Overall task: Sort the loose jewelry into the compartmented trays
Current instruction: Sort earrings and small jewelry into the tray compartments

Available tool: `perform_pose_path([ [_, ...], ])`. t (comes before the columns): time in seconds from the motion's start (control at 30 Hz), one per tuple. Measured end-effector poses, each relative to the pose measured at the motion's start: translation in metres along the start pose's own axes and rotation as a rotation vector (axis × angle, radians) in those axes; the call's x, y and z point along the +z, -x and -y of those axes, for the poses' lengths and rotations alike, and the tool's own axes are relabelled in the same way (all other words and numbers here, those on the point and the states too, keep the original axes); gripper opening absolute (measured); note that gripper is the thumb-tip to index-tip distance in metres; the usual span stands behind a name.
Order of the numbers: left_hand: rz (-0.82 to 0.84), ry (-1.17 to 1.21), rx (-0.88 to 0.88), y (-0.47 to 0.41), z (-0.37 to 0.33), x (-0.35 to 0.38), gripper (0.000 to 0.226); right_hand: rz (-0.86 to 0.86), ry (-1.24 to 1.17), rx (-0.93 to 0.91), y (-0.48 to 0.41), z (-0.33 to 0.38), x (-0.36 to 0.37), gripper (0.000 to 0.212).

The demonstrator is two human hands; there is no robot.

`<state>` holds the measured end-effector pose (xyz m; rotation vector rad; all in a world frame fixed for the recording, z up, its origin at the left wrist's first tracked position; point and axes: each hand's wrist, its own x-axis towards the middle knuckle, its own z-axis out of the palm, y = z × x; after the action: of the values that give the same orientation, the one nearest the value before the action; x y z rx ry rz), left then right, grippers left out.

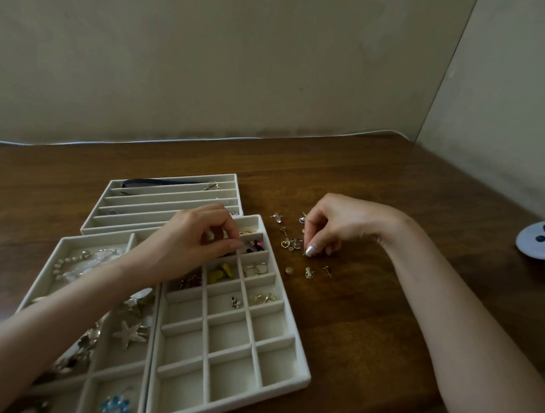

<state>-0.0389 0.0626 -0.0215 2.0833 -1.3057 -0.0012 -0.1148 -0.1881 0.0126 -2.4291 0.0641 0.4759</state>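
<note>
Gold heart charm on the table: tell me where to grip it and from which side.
Pinch the gold heart charm across its thin outline, fingertips coming straight down from above. It lies flat on the table, so no edge stands up to catch from the side. Its left, toward the grid tray, looks free; other small pieces crowd its right.

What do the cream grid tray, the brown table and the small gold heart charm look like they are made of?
Cream grid tray: matte, fuzzy-looking lining, probably velvet or flocked fabric over board. Brown table: wood or wood-look laminate, streaky grain, low sheen. Small gold heart charm: likely polished gold-toned metal; thin, bright outline.
</note>
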Motion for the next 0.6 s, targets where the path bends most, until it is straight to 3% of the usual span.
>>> perform_pose_path([
  [0.6,0.008,0.011,-0.007,0.0009,-0.0023,-0.0003,0.017,-0.093,-0.101,0.128,-0.0061,-0.0089,-0.0043,0.011],
])
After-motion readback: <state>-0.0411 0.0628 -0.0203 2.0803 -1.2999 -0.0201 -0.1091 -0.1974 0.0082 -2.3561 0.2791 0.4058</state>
